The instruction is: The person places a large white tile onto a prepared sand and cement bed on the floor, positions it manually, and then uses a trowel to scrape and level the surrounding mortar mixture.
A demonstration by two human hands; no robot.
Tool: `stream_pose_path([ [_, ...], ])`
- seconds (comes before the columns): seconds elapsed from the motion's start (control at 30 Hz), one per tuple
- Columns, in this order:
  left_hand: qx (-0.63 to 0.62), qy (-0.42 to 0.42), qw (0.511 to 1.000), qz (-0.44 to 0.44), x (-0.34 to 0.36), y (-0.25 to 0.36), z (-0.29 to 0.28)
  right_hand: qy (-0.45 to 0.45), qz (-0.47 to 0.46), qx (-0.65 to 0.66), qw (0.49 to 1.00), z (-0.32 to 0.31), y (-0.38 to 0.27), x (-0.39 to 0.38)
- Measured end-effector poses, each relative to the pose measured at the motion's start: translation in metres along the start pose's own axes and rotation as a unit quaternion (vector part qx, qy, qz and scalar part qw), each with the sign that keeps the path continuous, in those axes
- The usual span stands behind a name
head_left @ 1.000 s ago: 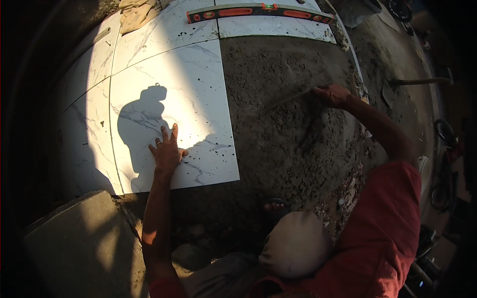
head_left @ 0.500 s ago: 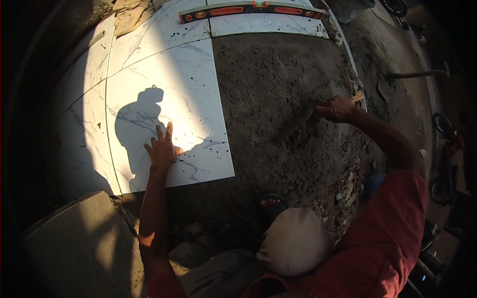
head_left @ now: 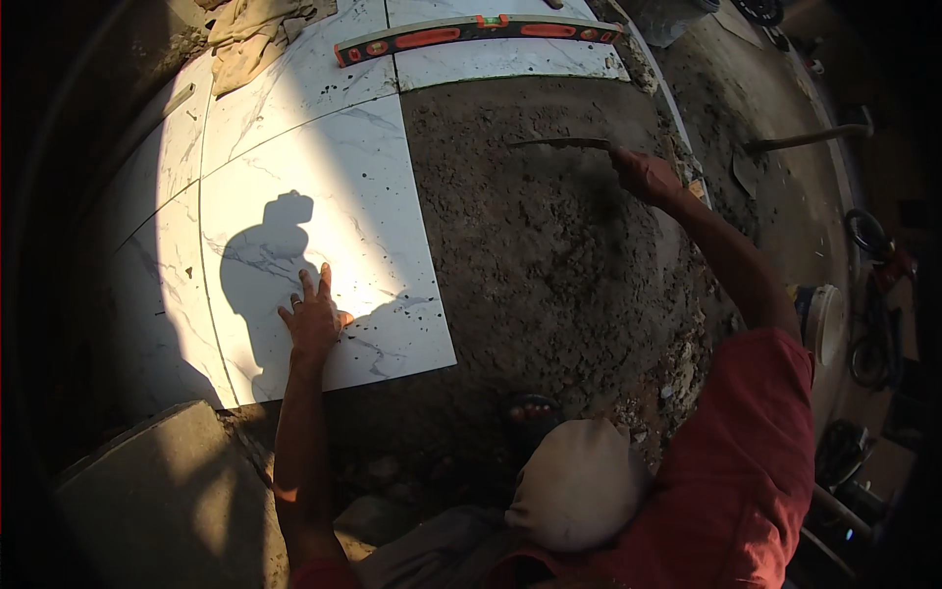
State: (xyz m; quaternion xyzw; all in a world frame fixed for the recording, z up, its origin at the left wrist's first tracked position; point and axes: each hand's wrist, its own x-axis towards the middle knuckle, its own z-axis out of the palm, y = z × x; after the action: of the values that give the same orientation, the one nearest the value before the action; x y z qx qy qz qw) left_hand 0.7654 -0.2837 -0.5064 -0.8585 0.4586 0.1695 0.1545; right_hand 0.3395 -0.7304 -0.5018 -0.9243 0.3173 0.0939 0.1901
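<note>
My left hand (head_left: 314,319) lies with its fingers spread on a large white marble-patterned tile (head_left: 383,226), a ring on one finger. Dark crumbs are scattered over that tile. My right hand (head_left: 648,179) is closed round the handle end of a trowel (head_left: 561,142), whose thin blade shows nearly edge-on and points left. Below the blade spreads a bed of rough, dark grey mortar (head_left: 530,226), bordering the tile's right edge. The trowel's handle is mostly hidden in my fist, and I cannot tell whether the blade touches the mortar.
A spirit level (head_left: 481,34) with orange parts lies across the far tiles. Crumpled tan cloth (head_left: 245,44) sits at the far left, a concrete slab (head_left: 167,491) at the near left. On the right are a white bucket (head_left: 822,319) and a long-handled tool (head_left: 810,135).
My right hand has swung the trowel away from me, from the middle of the mortar toward its far part. My left hand stays on the tile. The whole view has shifted slightly.
</note>
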Motion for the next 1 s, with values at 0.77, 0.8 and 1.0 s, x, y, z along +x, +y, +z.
stream_pose_path([
  [0.77, 0.010, -0.050, 0.999, -0.019, -0.001, 0.008, -0.017, 0.153, 0.147, -0.032, 0.977, -0.002, 0.037, -0.005],
  [0.8, 0.007, -0.044, 0.999, -0.022, -0.001, 0.009, -0.014, 0.120, 0.119, -0.091, 0.981, -0.003, 0.040, -0.008],
  [1.0, -0.013, -0.029, 0.999, -0.024, -0.005, 0.001, -0.008, -0.056, -0.022, -0.076, 0.995, 0.017, 0.040, -0.131],
])
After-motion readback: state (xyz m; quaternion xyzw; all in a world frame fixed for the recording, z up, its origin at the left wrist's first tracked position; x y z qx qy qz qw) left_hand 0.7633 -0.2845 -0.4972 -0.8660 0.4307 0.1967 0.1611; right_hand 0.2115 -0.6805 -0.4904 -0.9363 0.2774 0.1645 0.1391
